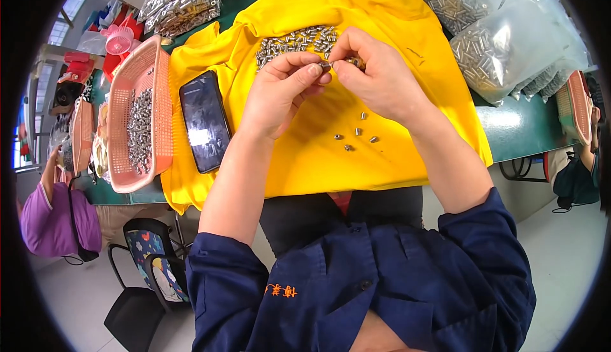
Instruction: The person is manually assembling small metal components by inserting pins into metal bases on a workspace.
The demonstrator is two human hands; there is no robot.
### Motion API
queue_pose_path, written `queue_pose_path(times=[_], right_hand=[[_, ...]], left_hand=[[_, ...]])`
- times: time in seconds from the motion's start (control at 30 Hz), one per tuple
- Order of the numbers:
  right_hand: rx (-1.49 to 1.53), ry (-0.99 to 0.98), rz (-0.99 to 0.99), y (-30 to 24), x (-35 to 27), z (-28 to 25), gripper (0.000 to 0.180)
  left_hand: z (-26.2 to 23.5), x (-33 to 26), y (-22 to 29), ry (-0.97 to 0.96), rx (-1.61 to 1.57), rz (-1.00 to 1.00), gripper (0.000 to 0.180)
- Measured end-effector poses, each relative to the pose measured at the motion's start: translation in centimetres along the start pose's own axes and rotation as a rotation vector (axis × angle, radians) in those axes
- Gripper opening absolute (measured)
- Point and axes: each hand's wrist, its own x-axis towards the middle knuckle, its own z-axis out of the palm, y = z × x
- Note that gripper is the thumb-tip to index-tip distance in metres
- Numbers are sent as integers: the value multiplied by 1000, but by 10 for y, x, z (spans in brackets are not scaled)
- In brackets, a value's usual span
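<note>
One small silvery metal piece (325, 64) is held above yellow cloth (394, 161), left hand (285, 86) and right hand (377, 75) both pinched on it; a slipping grip could drop it among loose silvery metal cylinders (358, 132).

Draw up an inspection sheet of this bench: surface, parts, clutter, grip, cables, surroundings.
Surface: yellow cloth, rumpled at its edges, over a green table.
Parts: pile of small metal cylinders toward the cloth's far side; five loose pieces nearer its front edge.
Clutter: black phone on the cloth's left; pink basket of metal parts beside it; clear bags of parts at far left and far right.
Grip: left hand pinches a small metal piece; right hand has its fingertips close by, exact hold unclear.
Cables: nothing seen on the cloth.
Surroundings: person in purple and chair at left.
</note>
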Motion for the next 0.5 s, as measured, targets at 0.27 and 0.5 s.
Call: queue_pose_path(times=[0.27, 0.5], right_hand=[[-54, 53, -80, 0, -1, 2, 11], [-348, 110, -201, 4, -5, 8, 5]], left_hand=[[2, -1, -1, -15, -51, 24, 12], [9, 3, -3, 83, 283, 162, 9]])
